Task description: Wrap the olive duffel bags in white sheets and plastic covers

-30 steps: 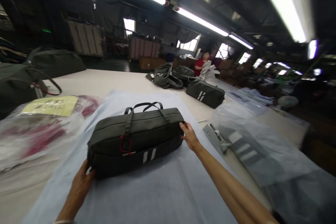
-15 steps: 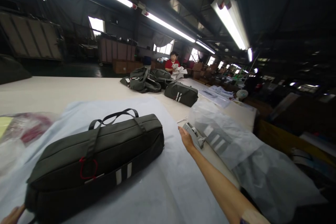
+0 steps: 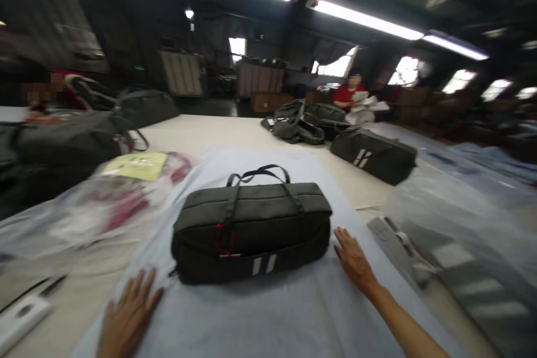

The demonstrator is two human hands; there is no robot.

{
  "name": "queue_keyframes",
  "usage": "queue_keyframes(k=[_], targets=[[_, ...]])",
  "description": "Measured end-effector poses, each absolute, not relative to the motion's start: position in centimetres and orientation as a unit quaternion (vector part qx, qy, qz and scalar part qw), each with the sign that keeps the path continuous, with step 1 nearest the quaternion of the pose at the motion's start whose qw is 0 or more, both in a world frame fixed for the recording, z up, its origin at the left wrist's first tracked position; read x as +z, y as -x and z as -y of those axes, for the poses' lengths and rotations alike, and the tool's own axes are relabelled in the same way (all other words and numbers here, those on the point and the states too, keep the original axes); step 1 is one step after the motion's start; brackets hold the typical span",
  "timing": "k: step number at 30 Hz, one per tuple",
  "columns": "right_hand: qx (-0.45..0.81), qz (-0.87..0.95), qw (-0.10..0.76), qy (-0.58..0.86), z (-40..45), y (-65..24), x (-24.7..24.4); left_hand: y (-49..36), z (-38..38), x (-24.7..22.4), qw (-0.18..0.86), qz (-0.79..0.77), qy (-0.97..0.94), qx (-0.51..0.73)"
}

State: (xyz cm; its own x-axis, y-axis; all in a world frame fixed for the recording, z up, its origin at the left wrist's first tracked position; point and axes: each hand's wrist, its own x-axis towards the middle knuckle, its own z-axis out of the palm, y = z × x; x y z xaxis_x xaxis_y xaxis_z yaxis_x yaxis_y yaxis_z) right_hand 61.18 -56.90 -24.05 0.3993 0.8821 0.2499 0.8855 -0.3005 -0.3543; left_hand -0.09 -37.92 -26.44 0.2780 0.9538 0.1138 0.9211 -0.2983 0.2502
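A dark green duffel bag (image 3: 251, 235) with two carry straps, a red cord loop and two pale stripes lies lengthwise on a light blue plastic sheet (image 3: 268, 319). Left of the bag, my left hand (image 3: 130, 310) rests on the sheet, fingers spread, holding nothing. Just off the bag's right end, my right hand (image 3: 352, 254) lies flat with fingers stretched out, also holding nothing. Both hands appear apart from the bag.
Clear bags with red items and a yellow label (image 3: 135, 166) lie left, near a white power strip (image 3: 25, 319). A grey device (image 3: 398, 246) and a plastic-wrapped bag (image 3: 465, 274) lie right. More duffels (image 3: 373, 154) stand farther back. A person in red (image 3: 350, 95) handles paper beyond.
The view has swung left, so the duffel bag appears nearer the middle and squarer to me. My left hand has come fully into view, spread out.
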Motion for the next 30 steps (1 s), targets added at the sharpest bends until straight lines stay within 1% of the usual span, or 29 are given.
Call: queue_keyframes(k=[3, 5, 8, 11, 14, 17, 19, 23, 26, 30], targets=[[-0.042, 0.605, 0.219, 0.764, 55.3, -63.3, -28.1, 2.4, 39.2, -26.2, 0.019, -0.664, -0.746, 0.045], [-0.052, 0.618, 0.207, 0.757, 55.1, -64.3, -30.2, 2.7, 39.4, -25.9, -0.002, -0.707, -0.706, 0.029], [-0.065, 0.623, 0.168, 0.761, 56.1, -64.9, -31.8, 1.4, 39.1, -25.2, -0.048, -0.714, -0.694, 0.075], [-0.092, 0.646, 0.131, 0.747, 57.0, -64.8, -32.1, -1.0, 38.4, -25.0, -0.066, -0.653, -0.743, 0.131], [-0.122, 0.665, 0.113, 0.728, 57.3, -64.9, -32.1, -2.7, 38.0, -25.6, -0.006, -0.623, -0.773, 0.123], [-0.149, 0.681, 0.111, 0.709, 57.3, -65.2, -32.4, -2.1, 38.1, -26.5, 0.052, -0.634, -0.761, 0.128], [-0.165, 0.691, 0.118, 0.694, 57.3, -65.4, -32.7, -0.6, 38.2, -26.7, 0.078, -0.656, -0.729, 0.18], [-0.184, 0.708, 0.129, 0.669, 57.5, -65.8, -33.3, 3.2, 37.6, -25.6, 0.142, -0.711, -0.602, 0.335], [-0.193, 0.712, 0.138, 0.661, 57.7, -66.2, -33.7, 5.3, 36.4, -24.5, 0.166, -0.738, -0.536, 0.375], [-0.187, 0.72, 0.159, 0.649, 57.7, -67.3, -34.7, 7.2, 35.1, -23.4, 0.227, -0.757, -0.461, 0.404]])
